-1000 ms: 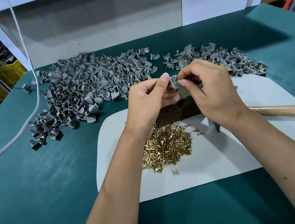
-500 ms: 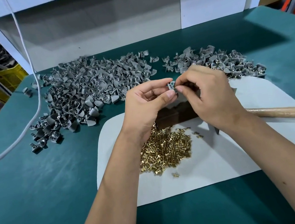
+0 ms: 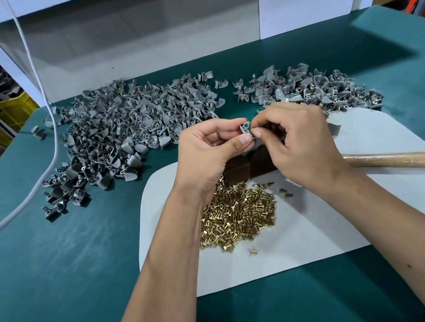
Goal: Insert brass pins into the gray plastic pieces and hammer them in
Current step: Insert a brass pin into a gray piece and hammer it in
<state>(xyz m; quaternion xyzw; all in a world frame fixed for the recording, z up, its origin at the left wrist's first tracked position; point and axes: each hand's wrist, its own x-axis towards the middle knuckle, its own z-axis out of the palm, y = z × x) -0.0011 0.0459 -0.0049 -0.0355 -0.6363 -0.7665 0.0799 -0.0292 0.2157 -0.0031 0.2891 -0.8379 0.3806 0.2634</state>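
- The left hand (image 3: 204, 153) pinched one gray plastic piece (image 3: 246, 129) between thumb and forefinger, its round hole turned up toward the camera; the other fingers curled loosely into the palm.
- The right hand (image 3: 301, 143) met it from the other side, thumb and forefinger closed at the piece's edge. They probably held a pin, but none could be made out between the fingertips.
- By my reading, the step in hand was seating a pin in the hole; hammering had not begun.
- Below the left wrist lay the heap of brass pins (image 3: 239, 216) on a pale mat (image 3: 330, 231), with a few strays just beside it.
- Directly under the fingertips sat a dark block (image 3: 246, 167), likely the anvil for striking.
- The hammer's wooden handle (image 3: 408, 163) ran out from beneath the right wrist, untouched.
- Beyond the left fingers spread the large pile of gray pieces (image 3: 127, 130); beyond the right knuckles, a smaller pile (image 3: 311, 88) showing glints of brass, seemingly finished ones.
- Next, the pin would need to stand straight in the hole, the piece to rest on the block, and the right hand to free itself for the hammer.
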